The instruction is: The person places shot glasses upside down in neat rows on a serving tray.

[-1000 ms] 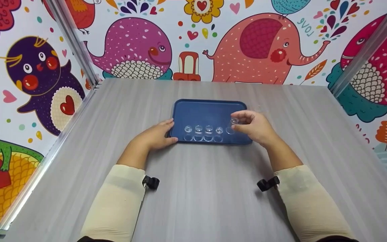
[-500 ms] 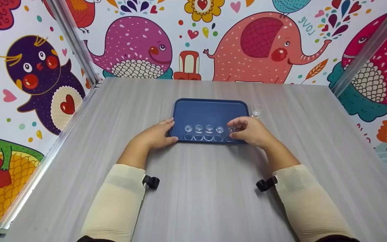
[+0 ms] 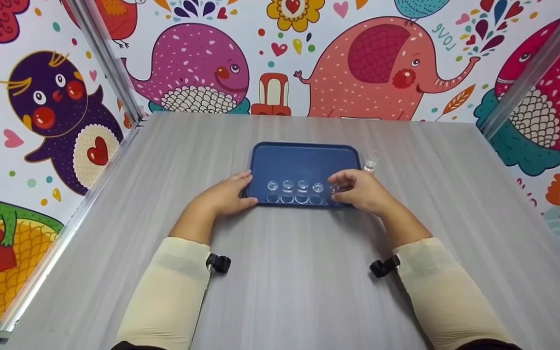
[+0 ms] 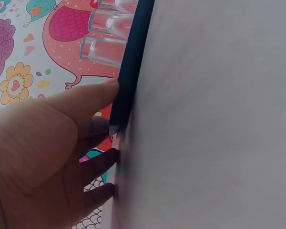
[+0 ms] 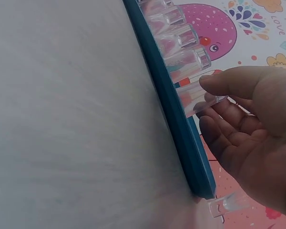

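A blue tray [image 3: 304, 163] lies on the table with a row of small clear shot glasses [image 3: 302, 186] along its near side, their narrow bases up. At the row's right end, my right hand [image 3: 365, 190] pinches another shot glass [image 5: 193, 98] between thumb and fingers. This glass stands on the tray in line with the rest, partly hidden by the fingers in the head view. My left hand [image 3: 229, 194] rests against the tray's left end, its fingers fairly straight and its thumb touching the near corner.
One more shot glass [image 3: 370, 163] stands mouth up on the grey table [image 3: 289, 291], just beyond the tray's right edge and behind my right hand. Cartoon-printed walls [image 3: 280, 63] close off the back and sides, with metal posts [image 3: 107, 63] at the corners.
My right hand has brought its shot glass down and toward me, into the row's right end. The glass on the table beside the tray has come into view. My left hand has stayed put.
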